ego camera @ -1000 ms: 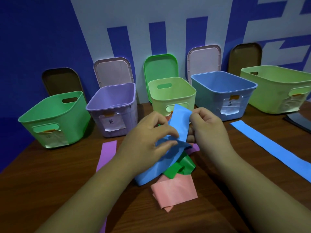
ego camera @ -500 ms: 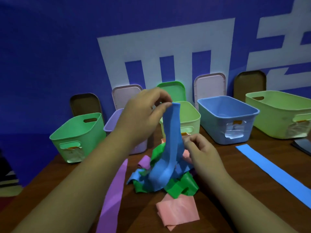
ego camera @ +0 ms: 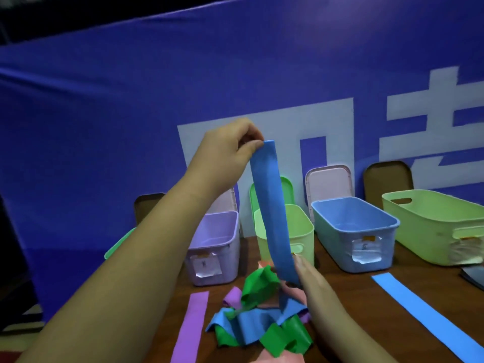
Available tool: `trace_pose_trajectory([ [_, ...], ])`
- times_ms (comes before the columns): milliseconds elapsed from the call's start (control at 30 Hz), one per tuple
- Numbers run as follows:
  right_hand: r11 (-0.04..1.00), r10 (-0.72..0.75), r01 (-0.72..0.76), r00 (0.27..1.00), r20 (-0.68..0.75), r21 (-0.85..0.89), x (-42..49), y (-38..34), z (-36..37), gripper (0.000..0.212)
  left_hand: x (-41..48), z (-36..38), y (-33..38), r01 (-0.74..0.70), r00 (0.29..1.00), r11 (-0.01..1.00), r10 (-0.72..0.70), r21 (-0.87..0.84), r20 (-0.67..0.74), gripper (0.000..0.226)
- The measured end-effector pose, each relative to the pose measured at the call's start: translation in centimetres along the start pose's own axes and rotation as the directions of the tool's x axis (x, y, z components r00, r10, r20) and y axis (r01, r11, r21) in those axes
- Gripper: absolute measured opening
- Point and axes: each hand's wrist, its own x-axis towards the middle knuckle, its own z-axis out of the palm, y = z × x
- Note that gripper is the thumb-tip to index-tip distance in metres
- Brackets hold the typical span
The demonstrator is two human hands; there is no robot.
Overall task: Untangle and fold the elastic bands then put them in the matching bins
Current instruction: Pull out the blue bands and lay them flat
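I counted five bins in a row at the back of the table: a green bin mostly hidden behind the left arm, a purple bin, a small lime bin, a blue bin and a large lime bin. Five lids leaned on the banner behind them: two brown, two pink, one green. Two bands lay flat and apart from the rest, a purple strip on the left and a blue strip on the right. Between them sat one tangle of green, blue, purple and pink bands. The left hand was up high, thumb and curled fingers pinching the top end of the blue band. The band hung taut in front of the small lime bin and ran down into the tangle. The right hand was low against the band's lower end, fingers stretched along it and touching it. Whether it gripped the band I could not tell.
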Motion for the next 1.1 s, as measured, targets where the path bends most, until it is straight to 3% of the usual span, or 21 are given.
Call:
trace_pose_trajectory([
  [100, 0.997, -0.069, 0.068, 0.997, -0.032, -0.027, 0.2, -0.4, 0.2, 0.048, 0.6, -0.1, 0.5, 0.022, 1.0, 1.0, -0.022, 0.001, 0.006, 0.005],
  [200, 0.972, -0.137, 0.13, 0.99, -0.018, -0.196, 0.4, -0.3, 0.0, 0.066, 1.0, 0.0, 1.0, 0.036, 0.999, 0.999, -0.036, 0.006, -0.002, 0.005],
  [333, 0.968, -0.161, 0.154, 0.987, -0.018, -0.197, 0.3, -0.2, -0.2, 0.054, 1.4, 0.0, 1.4, 0.07, 0.998, 0.997, -0.07, 0.013, 0.007, 0.007],
  [500, 0.982, -0.061, 0.063, 0.998, 0.017, -0.179, -0.2, -0.7, -0.7, 0.031, 2.4, 0.7, 1.1, 0.145, 0.989, 0.989, -0.144, 0.007, -0.015, 0.007],
  [667, 0.959, -0.005, 0.013, 1.0, 0.029, -0.284, -3.2, -2.2, -3.7, 0.032, 3.5, 3.5, 0.9, 0.201, 0.979, 0.979, -0.201, 0.019, 0.014, 0.008],
  [800, 0.866, 0.056, -0.04, 0.998, 0.017, -0.499, -7.0, -5.3, -8.1, 0.036, 3.1, 8.2, 1.6, 0.266, 0.96, 0.964, -0.263, -0.019, 0.093, 0.009],
  [967, 0.766, 0.227, -0.235, 0.97, -0.09, -0.598, -12.0, -10.1, -13.3, 0.041, 1.3, 15.9, 3.8, 0.33, 0.928, 0.943, -0.318, -0.03, 0.194, 0.007],
  [1100, 0.648, 0.327, -0.369, 0.925, -0.195, -0.666, -15.2, -12.9, -17.5, 0.057, -1.2, 22.8, 5.9, 0.317, 0.892, 0.945, -0.325, 0.076, 0.313, 0.012],
])
